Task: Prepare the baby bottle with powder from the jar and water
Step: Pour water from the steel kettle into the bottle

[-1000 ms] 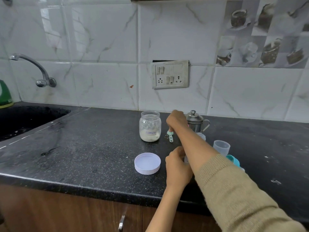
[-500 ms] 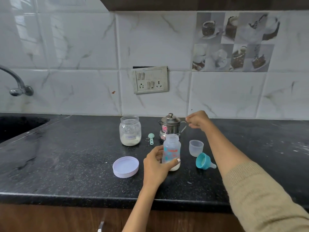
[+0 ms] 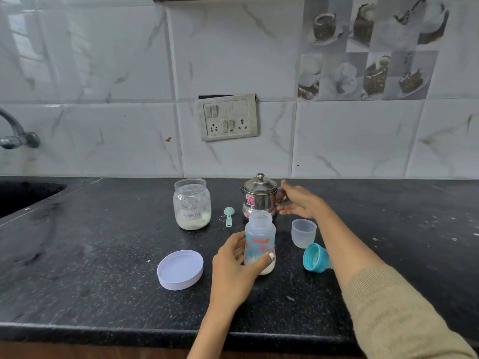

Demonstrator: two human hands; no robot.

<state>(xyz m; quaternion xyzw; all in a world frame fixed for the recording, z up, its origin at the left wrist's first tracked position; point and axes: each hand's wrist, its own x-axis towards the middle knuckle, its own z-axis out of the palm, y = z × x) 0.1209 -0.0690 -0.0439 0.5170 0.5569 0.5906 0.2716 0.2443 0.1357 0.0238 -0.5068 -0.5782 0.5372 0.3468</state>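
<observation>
On the table the jar stands toward the back, with powder in its bottom. Just right of it lies the scoop, and right of that stands the kettle. The bottle stands upright before the kettle, the left hand around its lower part. The jar lid lies left of that hand. Right of the bottle stands the cup, the bottle cap on its side before it. The right hand is just beside the kettle's right side. The sink is far left.
</observation>
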